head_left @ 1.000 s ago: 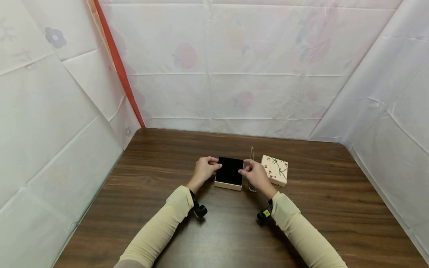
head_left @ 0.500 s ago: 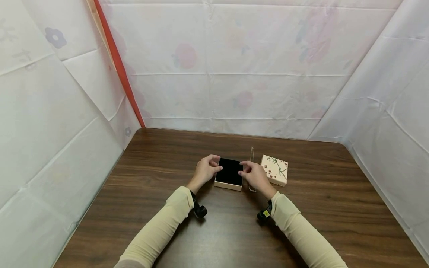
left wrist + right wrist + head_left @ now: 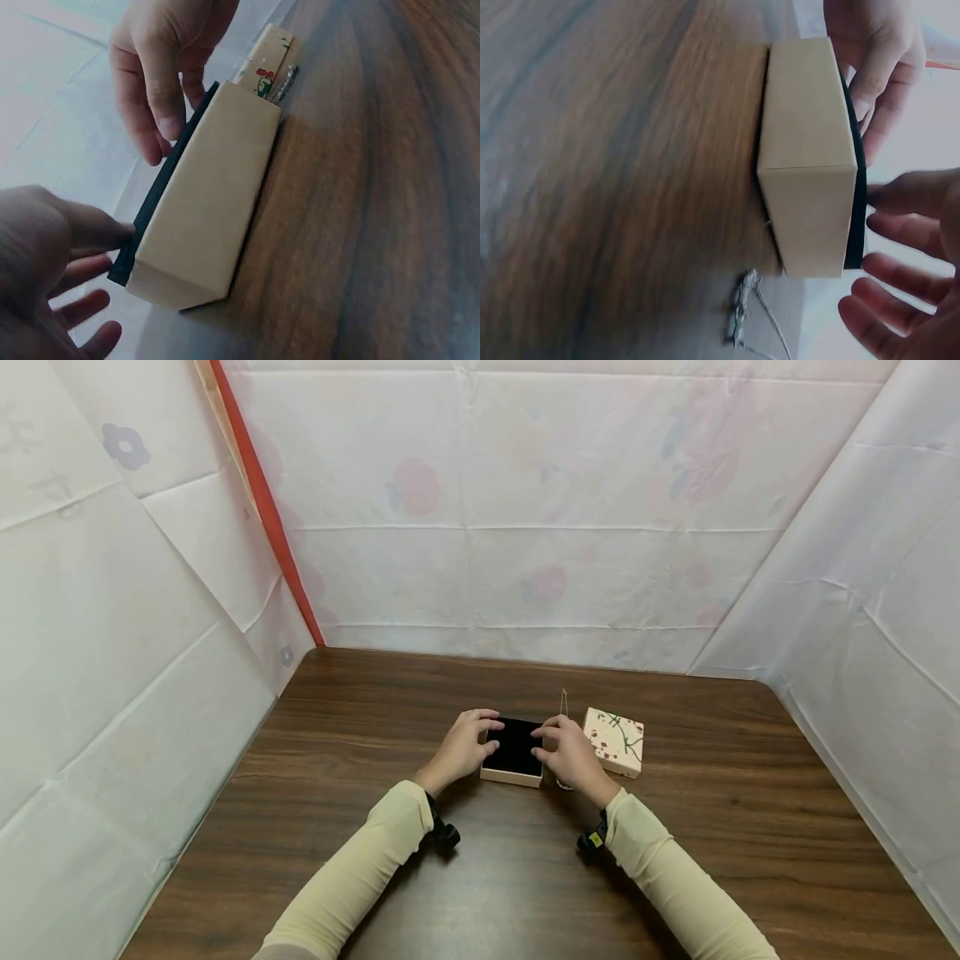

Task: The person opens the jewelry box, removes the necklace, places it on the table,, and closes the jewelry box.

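A cream cardboard box base (image 3: 512,777) sits on the table with a black pad (image 3: 515,745) on top. In both wrist views the pad's edge (image 3: 171,169) stands slightly proud of the box rim. My left hand (image 3: 463,747) is at the box's left side, fingers loosely spread, its thumb touching the pad's edge in the left wrist view. Opposite it, my right hand (image 3: 572,753) has relaxed, spread fingers, with a fingertip at the pad in the right wrist view. A thin chain necklace (image 3: 741,306) lies right of the box, partly hidden behind my right hand in the head view.
A cream box lid (image 3: 617,741) with a floral branch print lies right of the necklace. Dark wood-grain tabletop (image 3: 480,868) surrounds everything. White patterned cloth (image 3: 480,568) hangs at the back and both sides, with a red strip (image 3: 266,510) at the back left corner.
Both hands have shifted slightly inward over the pad from its side edges, and their fingers have spread. The box, necklace and lid have stayed in place.
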`<state>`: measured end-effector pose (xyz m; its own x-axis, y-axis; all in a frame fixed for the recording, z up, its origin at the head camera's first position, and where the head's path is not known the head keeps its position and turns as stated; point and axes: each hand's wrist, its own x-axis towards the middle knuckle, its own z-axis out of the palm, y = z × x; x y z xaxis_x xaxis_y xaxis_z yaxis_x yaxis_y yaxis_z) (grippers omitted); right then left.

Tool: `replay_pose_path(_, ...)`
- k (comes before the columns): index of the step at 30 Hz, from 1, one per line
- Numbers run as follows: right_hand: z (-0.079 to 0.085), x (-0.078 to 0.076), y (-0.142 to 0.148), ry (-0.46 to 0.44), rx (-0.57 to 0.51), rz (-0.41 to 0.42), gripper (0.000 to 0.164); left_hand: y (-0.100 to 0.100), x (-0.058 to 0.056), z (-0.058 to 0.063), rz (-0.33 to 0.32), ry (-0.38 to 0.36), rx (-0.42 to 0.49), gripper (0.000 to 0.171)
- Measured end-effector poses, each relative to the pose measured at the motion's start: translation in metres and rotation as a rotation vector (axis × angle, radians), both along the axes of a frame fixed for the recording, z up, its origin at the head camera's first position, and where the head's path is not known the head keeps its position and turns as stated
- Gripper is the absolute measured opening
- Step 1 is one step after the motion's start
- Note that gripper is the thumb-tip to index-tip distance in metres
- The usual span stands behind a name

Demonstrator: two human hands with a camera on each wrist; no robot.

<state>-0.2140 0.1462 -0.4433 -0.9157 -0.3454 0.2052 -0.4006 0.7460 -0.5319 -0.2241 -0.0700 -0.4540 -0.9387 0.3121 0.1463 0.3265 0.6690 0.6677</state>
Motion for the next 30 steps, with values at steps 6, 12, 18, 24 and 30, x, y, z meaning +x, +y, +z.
replay_pose_path(6,-0.003,0.000,0.005,0.047,0.055,0.102,0.039,-0.003,0.002,-0.002,-0.039,0.005,-0.039,0.041)
replay_pose_path(12,-0.007,0.000,0.009,0.020,0.090,0.154,0.050,-0.005,0.003,-0.001,-0.070,-0.008,-0.081,0.048)
replay_pose_path(18,-0.005,-0.001,0.009,0.011,0.116,0.179,0.050,-0.005,0.003,0.002,-0.085,-0.001,-0.137,0.050)
replay_pose_path(24,-0.004,-0.004,0.006,-0.025,0.150,0.178,0.048,-0.001,0.001,0.008,-0.082,-0.063,-0.219,0.050)
replay_pose_path(30,-0.005,-0.007,0.000,-0.082,0.185,0.177,0.043,0.005,0.000,0.012,-0.082,-0.130,-0.323,0.047)
